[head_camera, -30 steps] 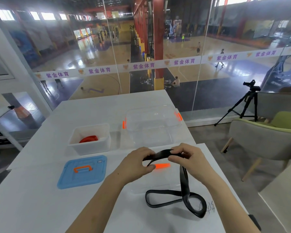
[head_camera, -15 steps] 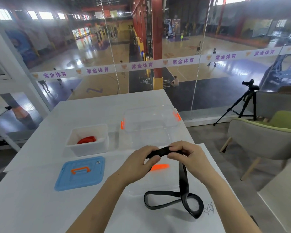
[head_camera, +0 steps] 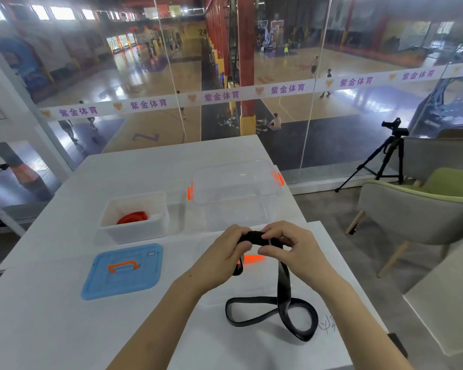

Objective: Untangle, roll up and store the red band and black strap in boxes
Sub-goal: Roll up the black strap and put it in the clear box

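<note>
Left grip (head_camera: 225,252) and right grip (head_camera: 292,249), fingers curled, pinch the rolled end of the flat black rubber strap (head_camera: 282,287) between them, likely holding the roll tight; slack trails below on white desk (head_camera: 64,329), coiled red band (head_camera: 132,217) boxed far-left.

Matt rubbery black strap (head_camera: 284,287); clear glossy plastic box (head_camera: 235,182); smooth white table (head_camera: 51,329).

Both hands at lower centre of frame, left hand (head_camera: 222,256) and right hand (head_camera: 292,252), pinch the black strap (head_camera: 282,284) between them; its loose loops lie on the white table (head_camera: 38,329) below. Left of centre: white box (head_camera: 134,231) holding the red band (head_camera: 132,217), blue lid (head_camera: 122,271) beneath it. Clear box (head_camera: 235,182) above the hands. Tripod (head_camera: 385,156), chair (head_camera: 412,206) at right.
</note>
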The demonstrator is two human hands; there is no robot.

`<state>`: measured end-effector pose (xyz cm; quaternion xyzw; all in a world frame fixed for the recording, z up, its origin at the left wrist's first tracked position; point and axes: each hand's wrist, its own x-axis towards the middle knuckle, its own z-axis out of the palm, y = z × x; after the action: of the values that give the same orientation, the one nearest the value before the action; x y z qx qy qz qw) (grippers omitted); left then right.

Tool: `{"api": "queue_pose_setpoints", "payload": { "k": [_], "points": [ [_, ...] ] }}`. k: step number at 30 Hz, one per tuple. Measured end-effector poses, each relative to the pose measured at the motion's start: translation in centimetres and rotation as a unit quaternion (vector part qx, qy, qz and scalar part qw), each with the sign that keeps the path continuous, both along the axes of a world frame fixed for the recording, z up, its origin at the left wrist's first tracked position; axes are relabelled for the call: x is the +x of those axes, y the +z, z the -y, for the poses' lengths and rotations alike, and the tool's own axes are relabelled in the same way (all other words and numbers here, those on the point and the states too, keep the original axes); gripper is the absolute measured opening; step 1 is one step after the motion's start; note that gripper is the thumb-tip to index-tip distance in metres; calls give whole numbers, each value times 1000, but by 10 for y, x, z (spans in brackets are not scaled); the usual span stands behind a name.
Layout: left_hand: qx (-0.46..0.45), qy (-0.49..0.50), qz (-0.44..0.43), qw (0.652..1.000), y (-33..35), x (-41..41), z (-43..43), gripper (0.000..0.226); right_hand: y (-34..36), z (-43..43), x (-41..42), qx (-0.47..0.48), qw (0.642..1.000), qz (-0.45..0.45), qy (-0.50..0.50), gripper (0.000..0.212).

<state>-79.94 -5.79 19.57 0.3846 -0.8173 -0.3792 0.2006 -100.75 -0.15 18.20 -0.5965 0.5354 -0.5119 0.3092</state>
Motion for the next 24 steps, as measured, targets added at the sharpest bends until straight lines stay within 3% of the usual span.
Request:
{"api": "queue_pose_setpoints", "payload": {
  "k": [6, 12, 18, 24],
  "points": [
    [3, 24, -79, 997, 6, -1, 1, 22, -15, -6, 16, 20, 996, 86, -21, 34],
    [51, 117, -208, 970, 20, 0, 2, 29, -32, -8, 26, 71, 988, 133, -15, 33],
    [53, 117, -229, 965, 25, -4, 5, 30, -29, -11, 32, 85, 973, 216, 6, 22],
    [50, 155, -275, 947, 26, -6, 8, 30, -17, -9, 26, 41, 974, 219, -40, 19]
  ]
}}
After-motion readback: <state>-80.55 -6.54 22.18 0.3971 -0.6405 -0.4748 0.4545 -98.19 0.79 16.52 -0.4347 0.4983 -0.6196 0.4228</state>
